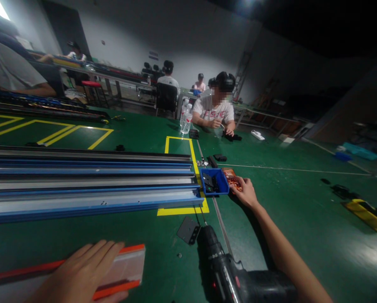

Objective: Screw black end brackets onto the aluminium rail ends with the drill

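Note:
My left hand (84, 269) lies across a long pale profile with orange edges (128, 265), fingers over its far edge and thumb at the near edge. My right hand (246, 191) reaches forward, its curled fingertips at an orange-brown patterned packet (230, 176). Whatever is between those fingertips is hidden. Touching the packet on its left is a blue bin (215, 193) with black plates inside. Below my right forearm a black cordless drill (221, 269) lies on its side, its bit toward the profiles. A black plate with holes (188, 230) lies near the bit.
Long blue and silver profiles (90, 202) lie side by side on the green table (286, 202), their ends within yellow tape (182, 211). A small metal part (179, 255) sits near the drill. Across the table a person (215, 105) handles something black. Bottles (186, 120) stand nearby.

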`<state>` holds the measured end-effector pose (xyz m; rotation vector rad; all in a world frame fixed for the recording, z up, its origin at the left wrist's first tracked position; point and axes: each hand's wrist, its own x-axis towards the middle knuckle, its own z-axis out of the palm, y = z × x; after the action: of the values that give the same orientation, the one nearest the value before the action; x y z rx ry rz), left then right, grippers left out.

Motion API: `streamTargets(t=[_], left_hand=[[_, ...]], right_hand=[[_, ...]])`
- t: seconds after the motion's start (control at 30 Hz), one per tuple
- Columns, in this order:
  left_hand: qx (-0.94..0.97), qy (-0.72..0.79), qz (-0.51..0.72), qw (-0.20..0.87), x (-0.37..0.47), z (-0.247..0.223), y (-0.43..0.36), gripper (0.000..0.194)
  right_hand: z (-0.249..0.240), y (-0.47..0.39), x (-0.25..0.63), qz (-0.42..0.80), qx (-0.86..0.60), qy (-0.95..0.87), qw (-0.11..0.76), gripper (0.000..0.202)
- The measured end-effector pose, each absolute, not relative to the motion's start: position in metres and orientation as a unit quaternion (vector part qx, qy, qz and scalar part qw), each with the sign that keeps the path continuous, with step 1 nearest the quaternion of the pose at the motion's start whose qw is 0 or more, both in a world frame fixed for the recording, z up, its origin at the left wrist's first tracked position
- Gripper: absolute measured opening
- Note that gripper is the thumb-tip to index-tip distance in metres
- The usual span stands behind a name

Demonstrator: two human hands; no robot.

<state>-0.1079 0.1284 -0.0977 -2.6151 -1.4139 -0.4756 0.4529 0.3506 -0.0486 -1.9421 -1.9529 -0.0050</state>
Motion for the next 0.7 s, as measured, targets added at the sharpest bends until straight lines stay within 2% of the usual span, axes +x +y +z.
streamTargets(t=[0.17,0.37,0.7], left_hand=[[-0.872,-0.463,-0.145,0.072,-0.1082,-0.0963,0.1292,0.068],[-0.871,-0.459,-0.151,0.089,-0.1062,-0.0955,0.1287,0.069],[-0.866,-0.468,-0.153,0.087,-0.1033,-0.0924,0.1279,0.068]], right_hand=[[-0.0479,0.3507,0.4526,-0.001,-0.689,-0.701,0.186,0.059],[-0.0505,0.3521,0.4544,-0.002,-0.692,-0.696,0.191,0.068],[-0.0507,0.3523,0.4545,-0.008,-0.692,-0.697,0.189,0.065]])
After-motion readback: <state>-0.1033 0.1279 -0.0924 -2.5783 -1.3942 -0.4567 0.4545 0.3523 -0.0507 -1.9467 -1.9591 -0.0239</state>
